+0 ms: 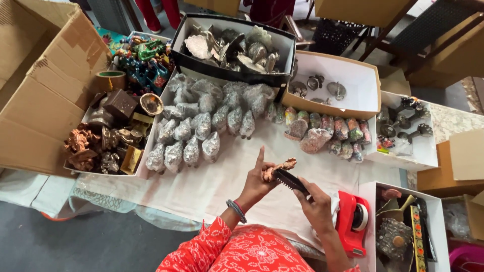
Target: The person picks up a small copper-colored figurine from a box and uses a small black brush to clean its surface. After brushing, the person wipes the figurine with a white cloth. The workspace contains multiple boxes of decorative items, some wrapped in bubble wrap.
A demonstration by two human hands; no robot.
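Head view over a cloth-covered table (212, 186): your left hand (256, 184) was closed around the lower part of a small copper-coloured figurine (279, 168), held above the cloth in front of your body, with the forefinger standing straight up and clear of the piece; your right hand (316, 206) was closed on the handle of a dark brush (288, 180), whose bristled head lay against the figurine's underside. A white cloth or wrapping appeared tucked under the right palm, though how it was held could not be told. To brush well here, you did best to keep the figurine pinched low, so that the raised detail stayed open to the bristles, and to work in short strokes away from your left fingers; the thin projecting end of the piece looked likely to bend or snap under a hard push, so light pressure was the sounder choice. Turning the figurine in the left hand, and not twisting the brush wrist, would have reached the far side more cleanly. Just beside your right wrist stood a red tape dispenser (350, 221); well apart, across the cloth, lay rows of wrapped silver-toned pieces (201, 131), a black box of metal shells (232, 50), and a white tray of brown and brass figures (108, 138) to the left
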